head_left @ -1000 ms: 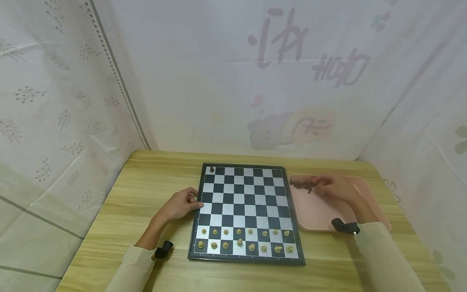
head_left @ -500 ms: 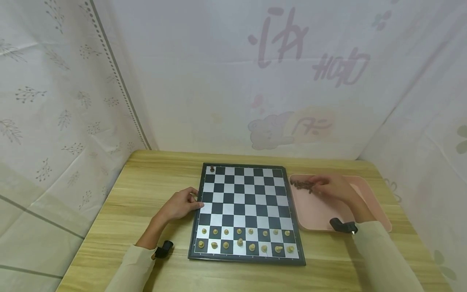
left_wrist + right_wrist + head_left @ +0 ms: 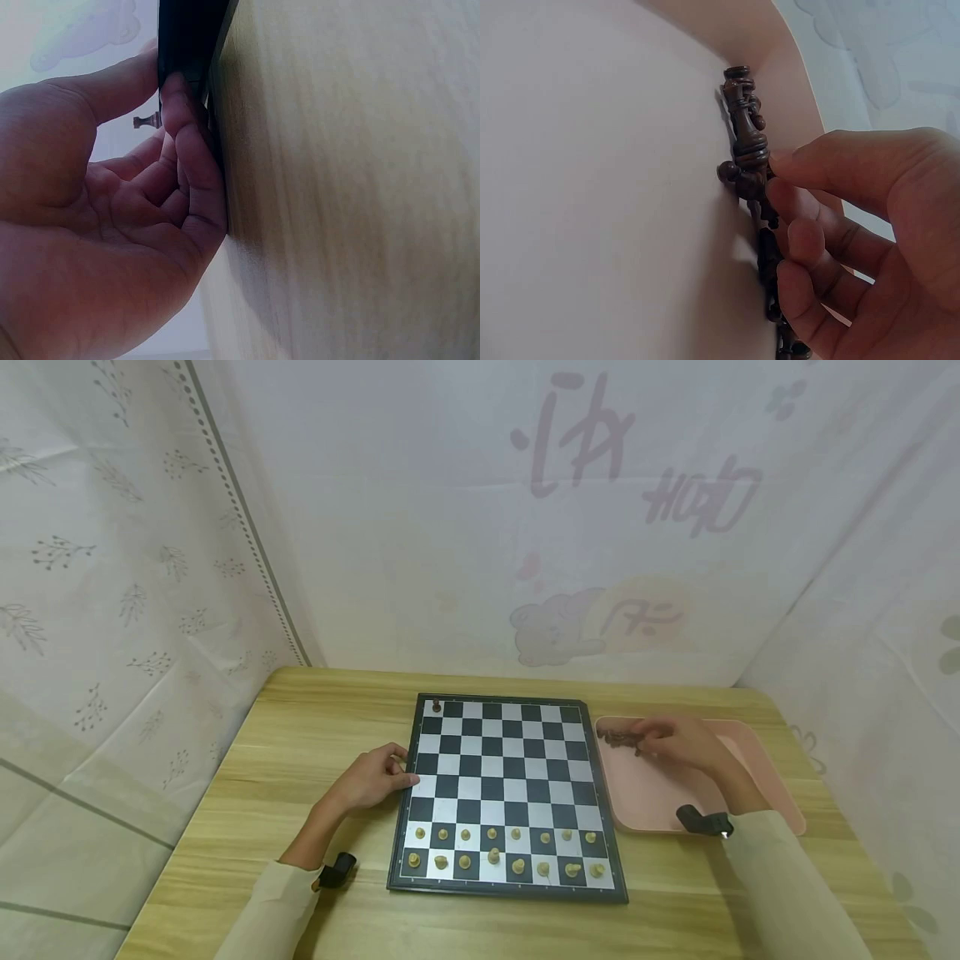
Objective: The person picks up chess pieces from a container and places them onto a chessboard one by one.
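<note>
The chessboard (image 3: 491, 789) lies on the table with cream chess pieces (image 3: 492, 856) in two rows at its near side. One dark brown chess piece (image 3: 437, 705) stands on the far left corner square. My left hand (image 3: 372, 779) grips the board's left edge, thumb on top and curled fingers at its side, as the left wrist view shows. My right hand (image 3: 686, 745) is inside the pink tray (image 3: 652, 802). In the right wrist view its thumb and index finger pinch at a dark brown chess piece (image 3: 750, 131) among a heap of similar pieces lying along the tray wall.
The tray stands against the right side of the chessboard. A wooden table (image 3: 300, 727) carries everything, with printed cloth (image 3: 420, 527) hanging behind it and at both sides. Each wrist wears a black camera.
My right hand has shifted slightly left among the dark pieces in the tray. The left hand stays on the board's edge, and the pieces on the board have not moved.
</note>
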